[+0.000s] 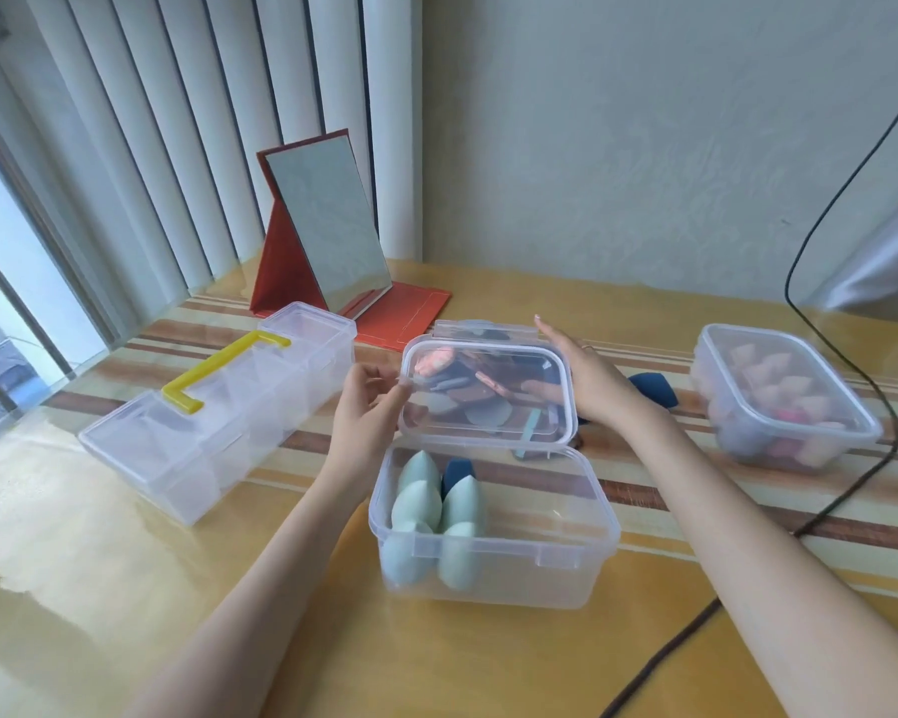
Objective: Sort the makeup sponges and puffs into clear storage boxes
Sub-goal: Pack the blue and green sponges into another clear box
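Here, in the head view, an open clear box [493,536] sits at the near middle of the yellow striped table [125,588], holding several pale green teardrop sponges [416,505] packed along its left side and one dark blue sponge [457,471] tucked behind them; the right part of the box is bare. Its clear lid [488,388] stands raised over the far edge, tilted up toward the camera. The left hand [366,414] pinches the lid's left rim between thumb and curled fingers, while the right hand [587,373] lies with straight fingers flat against the lid's right rim. Through the lid a loose heap of puffs and sponges [467,386] in pink, brown and grey shows on the table behind, and another dark blue sponge [654,388] lies just right of the right hand. To the far right a closed clear box [784,399] holds peach and pink sponges. To the left stands a long clear case with a yellow handle [219,406], lid shut. A red folding mirror [327,241] stands behind it.
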